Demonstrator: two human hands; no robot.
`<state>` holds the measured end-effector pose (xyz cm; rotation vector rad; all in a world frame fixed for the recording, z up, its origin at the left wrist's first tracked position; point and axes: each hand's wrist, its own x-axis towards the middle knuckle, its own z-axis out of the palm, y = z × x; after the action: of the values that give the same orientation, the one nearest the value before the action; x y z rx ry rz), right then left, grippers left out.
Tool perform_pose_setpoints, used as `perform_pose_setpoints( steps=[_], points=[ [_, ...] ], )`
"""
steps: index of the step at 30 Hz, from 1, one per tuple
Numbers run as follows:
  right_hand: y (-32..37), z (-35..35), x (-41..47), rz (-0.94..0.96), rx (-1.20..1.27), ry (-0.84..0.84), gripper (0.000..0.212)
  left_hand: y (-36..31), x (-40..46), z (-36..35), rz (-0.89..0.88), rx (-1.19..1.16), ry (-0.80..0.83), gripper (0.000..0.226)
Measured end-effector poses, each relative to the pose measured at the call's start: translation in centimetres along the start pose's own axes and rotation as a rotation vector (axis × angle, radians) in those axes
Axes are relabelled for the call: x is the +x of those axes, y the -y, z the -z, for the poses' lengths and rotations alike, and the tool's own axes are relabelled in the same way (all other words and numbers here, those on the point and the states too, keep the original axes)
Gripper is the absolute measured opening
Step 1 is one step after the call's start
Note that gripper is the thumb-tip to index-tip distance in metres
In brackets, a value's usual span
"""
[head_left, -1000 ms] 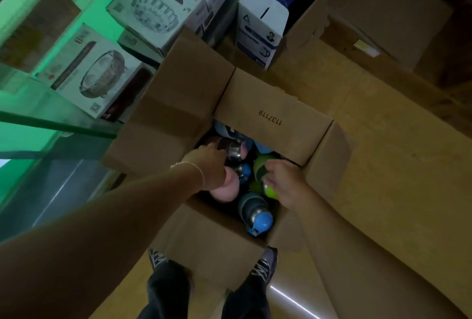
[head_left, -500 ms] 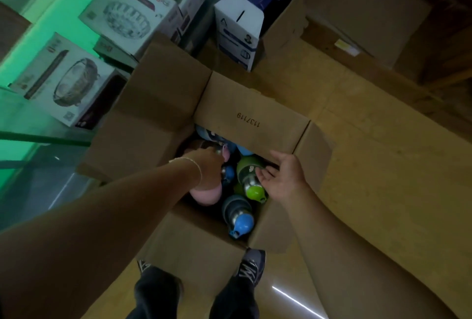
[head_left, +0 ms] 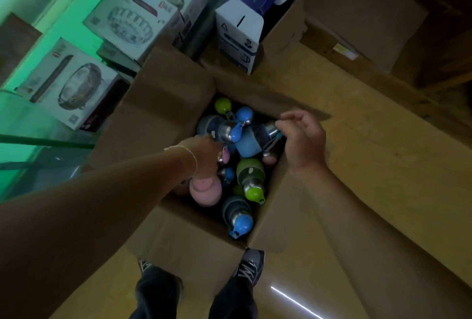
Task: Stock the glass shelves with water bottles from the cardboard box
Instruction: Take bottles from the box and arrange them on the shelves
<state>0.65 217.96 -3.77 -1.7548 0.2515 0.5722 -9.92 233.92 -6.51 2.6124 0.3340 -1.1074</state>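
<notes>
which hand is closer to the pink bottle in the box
Left. The left hand is down in the cardboard box, right above the pink bottle and overlapping it. The right hand is up at the box's far right edge, apart from it.

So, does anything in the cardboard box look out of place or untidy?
Yes. The water bottles lie jumbled in the cardboard box, pointing different ways, not upright in rows. No spill or damage shows.
</notes>
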Motion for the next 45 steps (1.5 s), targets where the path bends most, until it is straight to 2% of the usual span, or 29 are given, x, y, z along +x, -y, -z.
perform_pose_setpoints(
  steps=[1, 3, 5, 7, 10, 13, 18, 20, 22, 23, 25, 28, 31, 33, 36, 41, 43, 45],
  points=[
    [0.9, 0.3, 1.3, 0.108, -0.182, 0.065, 0.014, 0.3, 0.3, 1.0, 0.004, 0.028, -0.025, 0.039],
    [1.9, 1.0, 4.7, 0.193, -0.538, 0.159, 0.028, 1.0, 1.3, 2.9, 0.031, 0.068, -0.073, 0.05],
    [1.6, 1.3, 8.1, 0.142, -0.799, 0.225, 0.055, 1.5, 2.8, 4.1, 0.027, 0.1, -0.135, 0.054],
    [0.4, 1.4, 10.4, 0.081, -0.957, 0.274, 0.065, 1.9, 4.4, 4.3, 0.016, 0.11, -0.185, 0.057],
    [-2.5, 1.8, 12.4, 0.043, -1.078, 0.328, 0.062, 2.2, 6.1, 3.5, 0.011, 0.067, -0.205, 0.064],
    [-4.9, 2.1, 12.9, -0.003, -1.137, 0.359, 0.064, 2.3, 6.7, 1.7, 0.014, 0.015, -0.193, 0.062],
    [-4.8, 2.0, 13.3, -0.017, -1.165, 0.373, 0.071, 3.6, 5.7, -1.0, 0.057, -0.112, -0.152, 0.062],
    [-4.2, 1.6, 12.8, -0.001, -1.223, 0.334, 0.073, 4.2, 5.0, -1.7, 0.093, -0.125, -0.127, 0.063],
    [-4.0, 0.9, 11.4, 0.125, -1.285, 0.213, 0.059, 4.6, 4.4, -2.5, 0.113, -0.127, -0.102, 0.06],
    [-4.1, 0.4, 10.1, 0.193, -1.275, 0.176, 0.05, 4.6, 4.1, -2.8, 0.114, -0.125, -0.091, 0.059],
    [-5.2, -0.7, 7.6, 0.224, -1.202, 0.228, 0.037, 4.4, 3.7, -3.4, 0.108, -0.125, -0.084, 0.056],
    [-8.3, -1.7, 4.1, 0.067, -1.139, 0.407, 0.03, 3.7, 3.6, -4.0, 0.093, -0.154, -0.073, 0.059],
    [-10.4, -2.7, 2.6, -0.056, -1.088, 0.446, 0.04, 2.9, 3.9, -4.2, 0.087, -0.236, -0.078, 0.059],
    [-10.9, -3.9, 2.9, -0.101, -1.024, 0.42, 0.047, 2.7, 4.2, -4.2, 0.089, -0.31, -0.099, 0.056],
    [-10.7, -6.2, 4.1, -0.207, -0.832, 0.331, 0.045, 3.3, 4.5, -4.6, 0.127, -0.395, -0.124, 0.049],
    [-11.4, -9.5, 6.1, -0.314, -0.517, 0.189, 0.057, 5.1, 4.0, -6.1, 0.194, -0.41, -0.091, 0.033],
    [-12.1, -10.6, 6.7, -0.41, -0.382, 0.149, 0.062, 5.7, 4.2, -6.6, 0.192, -0.486, -0.102, 0.03],
    [-12.7, -11.3, 7.6, -0.49, -0.268, 0.126, 0.057, 6.2, 4.4, -6.7, 0.202, -0.624, -0.142, 0.026]
  ],
)
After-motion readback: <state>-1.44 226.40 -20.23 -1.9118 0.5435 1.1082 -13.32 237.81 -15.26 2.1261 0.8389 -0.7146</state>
